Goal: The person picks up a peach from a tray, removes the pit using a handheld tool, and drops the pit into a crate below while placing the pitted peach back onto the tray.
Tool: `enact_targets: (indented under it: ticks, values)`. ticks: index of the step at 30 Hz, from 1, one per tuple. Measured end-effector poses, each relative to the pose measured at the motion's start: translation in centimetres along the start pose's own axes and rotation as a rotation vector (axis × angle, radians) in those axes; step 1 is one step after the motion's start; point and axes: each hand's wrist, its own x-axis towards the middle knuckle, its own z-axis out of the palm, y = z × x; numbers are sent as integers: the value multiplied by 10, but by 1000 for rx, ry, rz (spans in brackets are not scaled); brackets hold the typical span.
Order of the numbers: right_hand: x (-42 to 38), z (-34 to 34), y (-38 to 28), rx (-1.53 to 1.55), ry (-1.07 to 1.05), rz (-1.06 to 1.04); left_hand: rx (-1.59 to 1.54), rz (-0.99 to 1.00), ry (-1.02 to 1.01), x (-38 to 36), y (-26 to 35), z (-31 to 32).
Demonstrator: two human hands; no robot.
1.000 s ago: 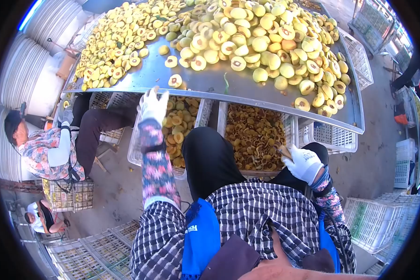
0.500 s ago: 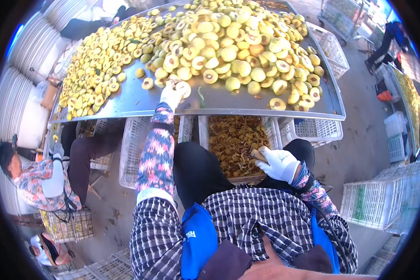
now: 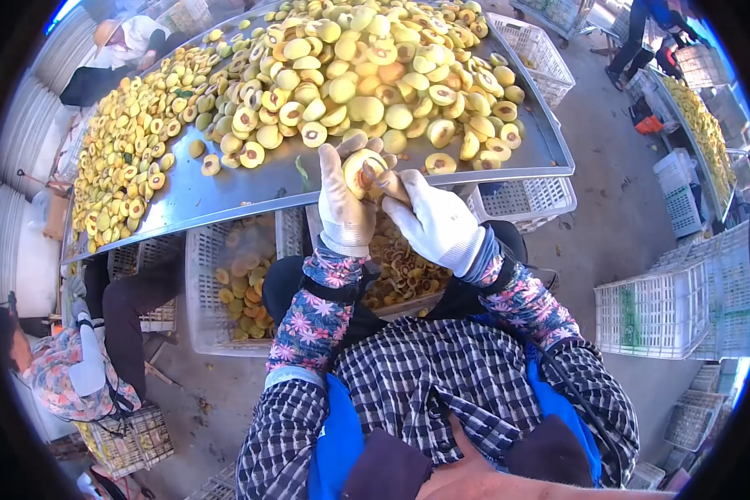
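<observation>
We see our left hand [image 3: 344,208] with fingers curled around one peach half [image 3: 363,171], our right hand [image 3: 433,223] pinching a pitting tool [image 3: 389,185] against it, above two crates [image 3: 225,287].

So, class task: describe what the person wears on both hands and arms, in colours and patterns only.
Both the left hand and the right hand wear white knit gloves. Over each forearm sits a dark sleeve cover printed with pink flowers, with a black band near the wrist. Above these, the shirt is a black-and-white check, and blue straps run over it.
</observation>
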Motion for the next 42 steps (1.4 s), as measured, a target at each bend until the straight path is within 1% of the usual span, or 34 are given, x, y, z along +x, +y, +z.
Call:
enact_targets:
  ticks: [1,2,4,6,8,9,10,12,13,15,16,18,20,21,22,23,24,25,26,28,29,30,31,32,34,36,38,40,41,42]
  values:
    - [-1,4,2,-5,65,-54,28,26,7,0,-1,1]
    - [-1,5,0,-5,64,-57,27,30,7,-1,-2,2]
    - [-3,6,-3,-9,-3,53,23,-2,60,-4,-3,6]
    - [-6,11,-3,-57,3,35,29,6,89,-9,-4,10]
    - [-12,21,5,-73,53,-20,-6,47,146,-11,-6,14]
    - [-11,21,5,-47,-12,26,9,68,171,-12,-7,15]
    - [-12,20,6,-48,-13,24,8,71,171,-12,-7,12]
    - [-14,17,9,-142,-53,-67,111,-5,143,-11,-6,0]
    - [-16,17,11,-143,-54,-67,110,-5,144,-9,-5,-5]
    - [-21,18,15,-90,-55,-80,278,-94,81,-6,-5,-11]
    - [-22,16,15,-91,-58,-80,276,-95,83,-7,-6,-14]
    - [-19,12,13,180,-151,71,221,-120,-12,-6,-6,-17]
    - [-21,5,15,81,-172,-139,132,103,53,-18,-15,-3]
    - [-26,14,18,255,-158,73,183,201,27,-19,-28,-13]
    - [-21,8,11,216,-190,-36,338,263,-17,-24,-27,-12]
    - [-26,17,18,339,-220,133,249,278,-52,-22,-33,-22]
    - [-27,15,17,289,-290,182,221,229,91,-19,-36,-21]
    - [-27,10,15,237,-295,118,129,127,48,-20,-30,-21]
    - [-32,13,24,173,-295,67,164,47,93,-18,-28,-21]
    - [-33,15,30,138,-318,69,225,-3,120,-19,-26,-20]
    - [-35,17,30,137,-312,62,250,-9,89,-17,-26,-22]
    - [-35,18,28,461,-423,302,253,2,80,-18,-28,-22]
    - [-33,18,26,786,-528,539,311,88,67,-19,-32,-22]
    - [-34,14,22,973,-595,643,367,174,55,-20,-35,-22]
    - [-35,11,25,1062,-610,656,362,197,29,-17,-31,-21]
    - [-35,1,28,1052,-636,602,495,-75,-150,-15,-18,-21]
    - [-34,-4,30,1042,-660,554,508,-108,-188,-12,-13,-16]
    - [-36,-2,30,1094,-659,645,533,-107,-260,-11,-13,-16]
    - [-37,-4,23,1242,-641,767,403,-113,-278,-12,-14,-17]
    - [-38,-6,18,1241,-640,766,402,-112,-280,-13,-16,-14]
